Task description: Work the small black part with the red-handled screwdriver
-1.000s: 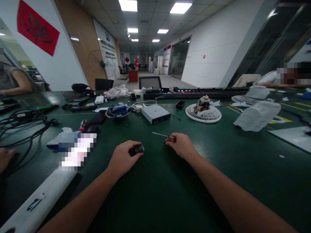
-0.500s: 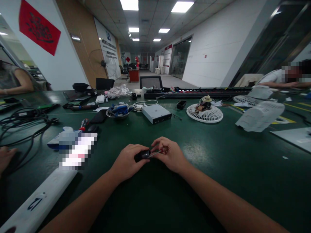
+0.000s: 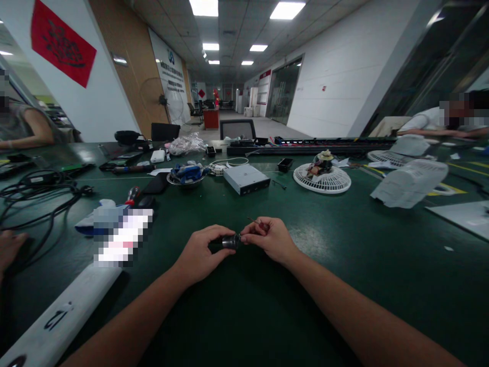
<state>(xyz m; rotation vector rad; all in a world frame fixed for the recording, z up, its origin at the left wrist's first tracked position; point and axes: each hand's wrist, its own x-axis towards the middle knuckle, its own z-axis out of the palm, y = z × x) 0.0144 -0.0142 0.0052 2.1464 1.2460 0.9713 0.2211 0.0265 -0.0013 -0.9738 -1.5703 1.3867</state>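
Observation:
My left hand (image 3: 200, 253) is closed around a small black cylinder (image 3: 229, 241) with a shiny metallic end, held roughly level above the green table. The end of the cylinder points towards my right hand (image 3: 267, 238). That hand is closed, its thumb and forefinger pinched at the cylinder's end, on something too small to make out. Tucked in the same fingers is a small screwdriver (image 3: 262, 225) with a reddish clear handle. Its thin shaft points up and left, away from the cylinder. The palm hides most of the handle.
Ahead lie a grey disc drive (image 3: 246, 178), a metal bowl (image 3: 186, 176) with blue things and a white fan grille (image 3: 321, 178). On the left are a long white bar (image 3: 64, 316), a lit blurred screen (image 3: 124, 237) and black cables (image 3: 49, 196). Other people sit at both sides.
My right hand has turned the screwdriver's shaft away from the cylinder, so it now points up and left. Its thumb and forefinger have come to the cylinder's end. More of the cylinder shows.

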